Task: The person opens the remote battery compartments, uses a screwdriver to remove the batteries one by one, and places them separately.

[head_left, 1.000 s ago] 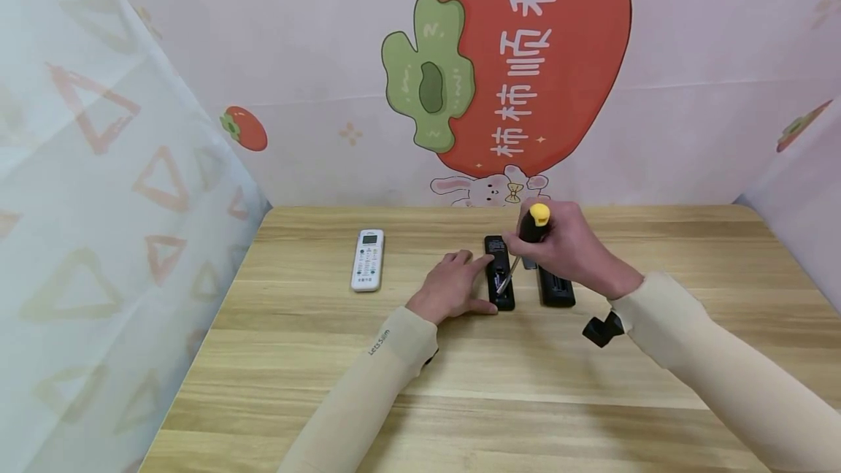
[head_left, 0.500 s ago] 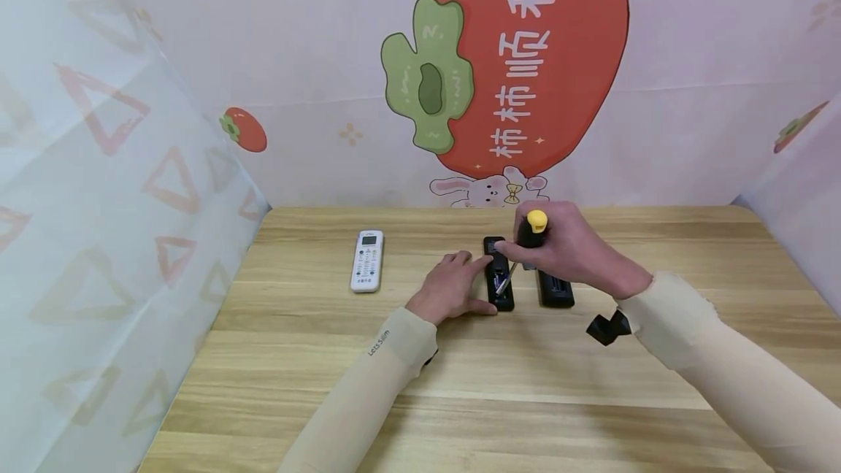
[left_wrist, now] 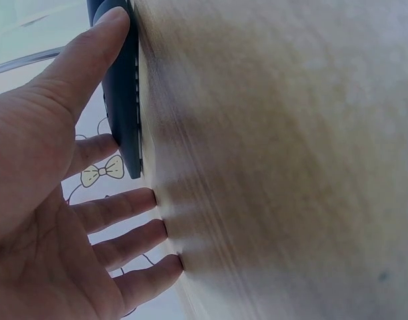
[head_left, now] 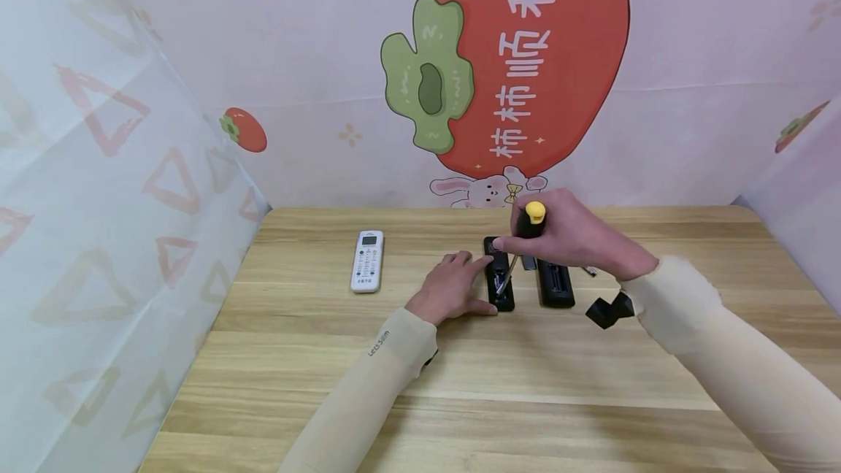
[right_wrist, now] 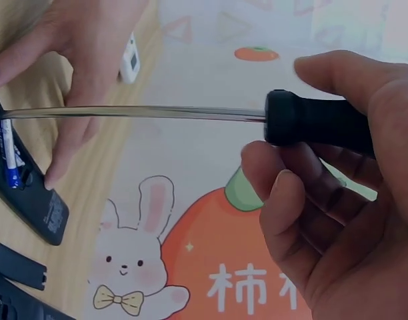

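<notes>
A black remote control (head_left: 501, 298) lies back-up on the wooden table, its battery compartment uncovered. Inside it a blue-and-white battery (right_wrist: 9, 153) shows in the right wrist view. My left hand (head_left: 450, 287) rests with spread fingers at the remote's left side; thumb and index finger press on its edge. My right hand (head_left: 565, 236) grips the black handle of a yellow-capped screwdriver (head_left: 534, 216), held at a slant above the remote. The shaft (right_wrist: 137, 112) reaches down to the compartment at the battery's end; exact tip contact is hard to make out.
Just right of the remote lie a small black cover (right_wrist: 21, 267) and a second black remote (head_left: 555, 287) with its compartment uncovered. A small metallic object (head_left: 590, 271) lies partly behind the right wrist. A white remote (head_left: 367, 261) lies at the left. Printed cloth walls stand behind the table (head_left: 296, 385).
My right hand has shifted and turned slightly, so the second black remote and the small metallic object show more. The screwdriver tip stays at the compartment. My left hand has not moved.
</notes>
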The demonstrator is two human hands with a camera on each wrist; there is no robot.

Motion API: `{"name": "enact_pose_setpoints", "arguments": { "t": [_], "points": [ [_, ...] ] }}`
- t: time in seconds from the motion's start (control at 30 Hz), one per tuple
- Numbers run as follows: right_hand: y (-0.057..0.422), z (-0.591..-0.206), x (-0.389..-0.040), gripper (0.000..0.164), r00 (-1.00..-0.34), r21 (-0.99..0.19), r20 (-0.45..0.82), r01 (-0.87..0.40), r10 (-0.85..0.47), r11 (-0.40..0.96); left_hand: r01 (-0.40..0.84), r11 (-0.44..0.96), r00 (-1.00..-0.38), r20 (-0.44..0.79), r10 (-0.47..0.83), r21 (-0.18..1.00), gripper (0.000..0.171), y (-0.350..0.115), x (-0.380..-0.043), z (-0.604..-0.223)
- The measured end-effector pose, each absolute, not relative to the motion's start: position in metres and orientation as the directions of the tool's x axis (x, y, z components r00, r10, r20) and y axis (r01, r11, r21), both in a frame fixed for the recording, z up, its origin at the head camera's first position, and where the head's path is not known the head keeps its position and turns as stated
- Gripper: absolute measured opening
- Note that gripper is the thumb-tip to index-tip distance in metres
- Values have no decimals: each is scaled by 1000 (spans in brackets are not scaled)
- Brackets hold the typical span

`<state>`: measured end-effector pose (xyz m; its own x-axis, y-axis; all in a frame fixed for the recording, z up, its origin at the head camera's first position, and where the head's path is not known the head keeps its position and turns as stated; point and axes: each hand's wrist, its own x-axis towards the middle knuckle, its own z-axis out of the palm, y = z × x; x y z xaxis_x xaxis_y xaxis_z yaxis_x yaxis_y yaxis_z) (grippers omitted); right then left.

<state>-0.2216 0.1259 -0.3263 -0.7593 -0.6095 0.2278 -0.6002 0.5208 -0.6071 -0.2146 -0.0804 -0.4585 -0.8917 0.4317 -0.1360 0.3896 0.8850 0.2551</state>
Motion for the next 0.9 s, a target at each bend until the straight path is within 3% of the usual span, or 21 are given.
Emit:
{"name": "enact_pose_setpoints", "arguments": {
  "t": [0.27,0.67,0.9],
  "points": [
    [127,-326,-222,23,-724,-609,233,-629,-649,482,383,889,-894,-141,425,252,93,-80,-214,-457],
    [129,-334,-212,29,-625,-569,355,-734,-695,369,356,901,-901,-165,402,249,94,-78,-214,-456],
    [129,-337,-213,27,-613,-556,383,-750,-691,358,361,899,-900,-160,405,247,94,-78,-214,-457]
  ]
}}
